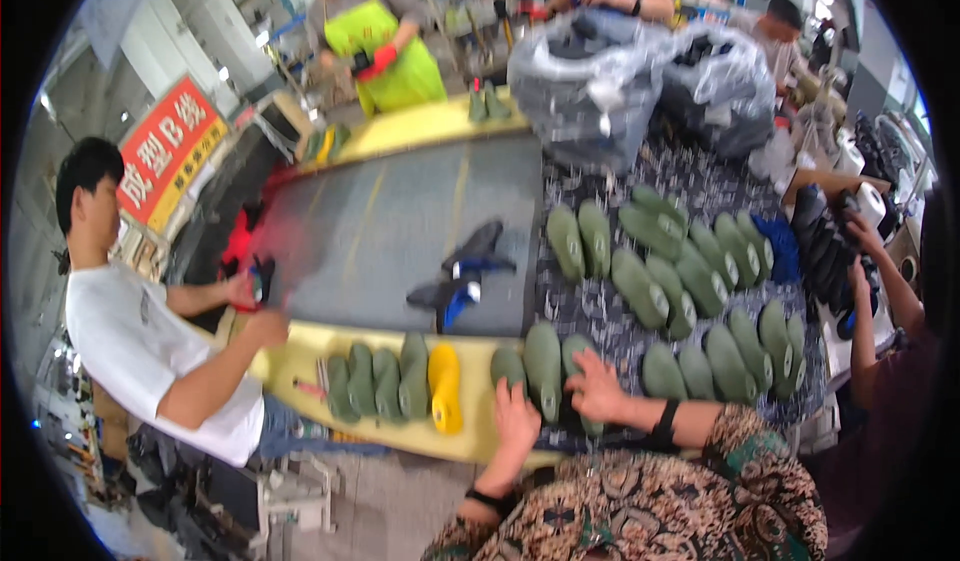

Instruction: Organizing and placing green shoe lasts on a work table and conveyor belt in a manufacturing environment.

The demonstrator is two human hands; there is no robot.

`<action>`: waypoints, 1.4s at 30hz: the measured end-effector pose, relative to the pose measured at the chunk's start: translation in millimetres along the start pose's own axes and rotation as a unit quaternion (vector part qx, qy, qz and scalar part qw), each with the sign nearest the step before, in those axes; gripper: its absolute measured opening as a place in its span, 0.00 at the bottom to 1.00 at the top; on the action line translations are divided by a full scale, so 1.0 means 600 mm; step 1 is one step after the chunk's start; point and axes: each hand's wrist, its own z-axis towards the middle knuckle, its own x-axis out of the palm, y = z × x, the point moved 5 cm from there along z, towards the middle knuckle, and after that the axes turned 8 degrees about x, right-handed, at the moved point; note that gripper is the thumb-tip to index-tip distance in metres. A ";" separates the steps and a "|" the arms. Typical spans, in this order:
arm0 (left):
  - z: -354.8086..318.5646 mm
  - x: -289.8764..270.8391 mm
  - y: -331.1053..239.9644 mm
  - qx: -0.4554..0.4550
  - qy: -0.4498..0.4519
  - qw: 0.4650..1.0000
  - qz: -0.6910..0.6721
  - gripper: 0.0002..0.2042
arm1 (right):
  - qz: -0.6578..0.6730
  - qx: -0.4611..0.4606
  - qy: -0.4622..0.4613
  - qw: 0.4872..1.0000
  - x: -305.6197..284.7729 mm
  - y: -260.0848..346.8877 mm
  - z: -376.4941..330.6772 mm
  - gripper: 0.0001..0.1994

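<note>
My left hand (516,421) has its fingers curled against the lower part of a short green shoe last (508,363) near the table's front edge. My right hand (600,391) grips another green shoe last (578,347), partly hidden beneath its fingers. Between the hands stands a longer green shoe last (543,366). To the left, a yellow shoe last (444,386) ends a row of green shoe lasts (388,383) along the yellow table border. More green shoe lasts (690,271) lie in groups on the dark patterned cloth to the right.
Dark shoe uppers (480,249) lie on the grey conveyor belt (400,201). Large plastic bags (590,91) stand at the far right. A person in a white shirt (165,351) works at left, one in a yellow-green apron (385,56) opposite; another's arms (880,251) reach in at right.
</note>
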 end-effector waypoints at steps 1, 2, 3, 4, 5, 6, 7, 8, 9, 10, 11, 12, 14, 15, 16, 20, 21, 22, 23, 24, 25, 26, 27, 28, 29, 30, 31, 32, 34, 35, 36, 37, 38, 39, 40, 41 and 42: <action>0.009 0.007 0.005 0.035 -0.034 0.999 -0.007 0.21 | -0.016 -0.006 -0.013 1.000 -0.008 0.000 0.008 0.12; 0.024 0.006 -0.002 0.044 -0.060 0.997 -0.029 0.21 | -0.032 0.004 -0.019 0.999 -0.019 -0.001 0.015 0.12; 0.027 -0.005 -0.003 0.046 -0.084 0.995 -0.036 0.20 | -0.019 -0.007 -0.036 0.999 -0.027 0.006 0.019 0.11; 0.038 -0.019 -0.007 0.017 -0.069 0.996 -0.053 0.18 | -0.014 -0.011 -0.025 1.000 -0.045 0.021 0.025 0.11; 0.041 -0.038 -0.007 -0.005 -0.068 0.995 -0.067 0.17 | -0.010 -0.024 -0.026 0.999 -0.056 0.039 0.031 0.11; 0.039 -0.032 -0.006 -0.011 -0.066 0.996 -0.066 0.17 | -0.009 -0.024 -0.020 0.999 -0.045 0.030 0.035 0.11; 0.038 -0.029 -0.005 -0.027 -0.063 0.994 -0.080 0.16 | -0.013 -0.022 -0.018 1.000 -0.040 0.024 0.037 0.11; 0.039 -0.031 -0.006 -0.041 -0.066 0.993 -0.094 0.17 | -0.018 -0.023 -0.021 0.999 -0.042 0.025 0.040 0.11; 0.025 -0.034 0.000 -0.049 -0.063 0.992 -0.102 0.20 | -0.009 -0.028 -0.013 1.000 -0.033 0.034 0.039 0.11; 0.017 -0.024 0.000 -0.037 -0.054 0.994 -0.087 0.22 | -0.022 -0.035 -0.017 0.999 -0.019 0.025 0.034 0.12; 0.014 -0.024 -0.013 -0.051 -0.031 0.994 -0.087 0.25 | -0.025 -0.028 -0.018 0.999 -0.015 0.020 0.024 0.12; 0.011 -0.019 -0.021 -0.062 -0.008 0.996 -0.059 0.26 | -0.027 -0.021 -0.019 0.999 -0.005 0.012 0.018 0.11; 0.003 -0.006 -0.038 -0.033 -0.001 0.999 0.016 0.29 | -0.025 -0.029 -0.036 0.999 0.006 0.005 0.000 0.13; 0.003 -0.015 -0.058 -0.015 -0.025 0.999 0.045 0.28 | -0.037 -0.019 -0.023 0.999 0.009 0.003 -0.005 0.13; 0.000 -0.012 -0.060 -0.010 0.003 0.998 0.067 0.28 | -0.032 -0.012 -0.010 0.999 0.007 0.008 -0.011 0.14; 0.001 -0.012 -0.060 0.007 0.011 0.995 0.099 0.25 | -0.028 -0.011 -0.015 0.999 -0.003 0.014 -0.014 0.14; 0.005 -0.011 -0.053 0.004 0.015 0.996 0.088 0.25 | -0.034 -0.015 -0.010 0.999 -0.004 0.016 -0.009 0.14; 0.006 -0.008 -0.046 0.001 0.020 0.997 0.077 0.25 | -0.040 -0.019 -0.003 0.999 -0.004 0.017 -0.006 0.14; 0.003 -0.005 -0.040 0.002 0.016 0.997 0.077 0.25 | -0.041 -0.021 -0.005 0.999 -0.004 0.017 -0.006 0.14; 0.009 -0.003 -0.035 0.004 0.009 0.997 0.074 0.25 | -0.038 -0.019 -0.006 0.999 -0.006 0.016 0.000 0.14; 0.013 -0.002 -0.031 0.006 0.002 0.998 0.070 0.25 | -0.035 -0.018 -0.006 0.999 -0.008 0.016 0.005 0.13; 0.014 0.000 -0.029 0.008 -0.002 0.998 0.070 0.25 | -0.034 -0.011 -0.002 0.999 -0.009 0.017 0.007 0.13; 0.017 -0.002 -0.030 0.006 0.005 0.998 0.069 0.25 | -0.035 -0.013 -0.005 0.999 -0.012 0.017 0.009 0.13; 0.020 -0.003 -0.031 0.004 0.012 0.998 0.068 0.25 | -0.035 -0.011 -0.003 0.999 -0.013 0.017 0.011 0.14; 0.021 -0.003 -0.031 0.006 0.008 0.998 0.068 0.25 | -0.034 -0.009 0.000 0.999 -0.013 0.016 0.012 0.14; 0.019 -0.002 -0.031 0.009 0.007 0.998 0.068 0.25 | -0.035 -0.009 0.001 0.999 -0.011 0.015 0.012 0.14; 0.018 -0.001 -0.031 0.012 0.006 0.998 0.069 0.25 | -0.036 -0.013 -0.002 0.999 -0.012 0.017 0.011 0.14; 0.018 -0.006 -0.034 0.028 -0.030 0.997 0.072 0.23 | -0.034 -0.011 0.002 0.999 -0.014 0.018 0.010 0.14; 0.013 -0.004 -0.029 0.028 -0.039 0.996 0.073 0.23 | -0.033 -0.010 0.009 0.999 -0.009 0.017 0.008 0.14; 0.014 -0.003 -0.027 0.028 -0.045 0.996 0.073 0.23 | -0.033 -0.013 0.007 0.999 -0.008 0.018 0.009 0.14; 0.012 -0.004 -0.027 0.028 -0.046 0.996 0.073 0.23 | -0.036 -0.010 0.009 0.999 -0.007 0.018 0.007 0.13; 0.011 -0.005 -0.027 0.025 -0.046 0.996 0.069 0.23 | -0.039 -0.006 0.011 0.999 -0.007 0.018 0.006 0.13; 0.011 -0.005 -0.027 0.023 -0.046 0.996 0.066 0.23 | -0.040 -0.007 0.010 0.999 -0.007 0.018 0.006 0.13; 0.011 -0.002 -0.026 0.023 -0.047 0.996 0.066 0.23 | -0.041 -0.006 0.010 0.999 -0.008 0.017 0.005 0.13; 0.011 0.004 -0.021 0.018 -0.037 0.998 0.054 0.24 | -0.041 -0.005 0.010 0.999 -0.008 0.016 0.005 0.13; 0.010 0.009 -0.018 0.014 -0.027 0.999 0.042 0.24 | -0.042 -0.004 0.008 0.999 -0.007 0.013 0.004 0.13; 0.010 0.012 -0.017 0.019 -0.026 0.999 0.041 0.24 | -0.038 -0.008 0.006 0.999 -0.004 0.010 0.005 0.13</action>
